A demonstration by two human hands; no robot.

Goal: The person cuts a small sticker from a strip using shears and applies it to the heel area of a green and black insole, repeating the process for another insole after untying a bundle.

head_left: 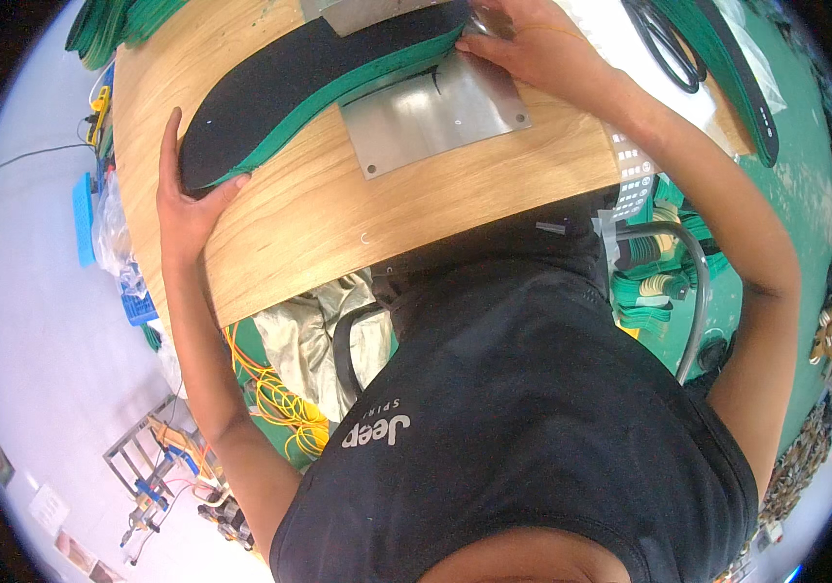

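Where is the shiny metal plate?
In the head view, the metal plate lies on the wooden table, upper middle, under the black and green strip, just left of the right hand.

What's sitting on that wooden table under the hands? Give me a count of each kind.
Black piece with green edging: 1
Metal plates: 2
Hands on the piece, left hand and right hand: 2
Total: 5, all on the wooden table.
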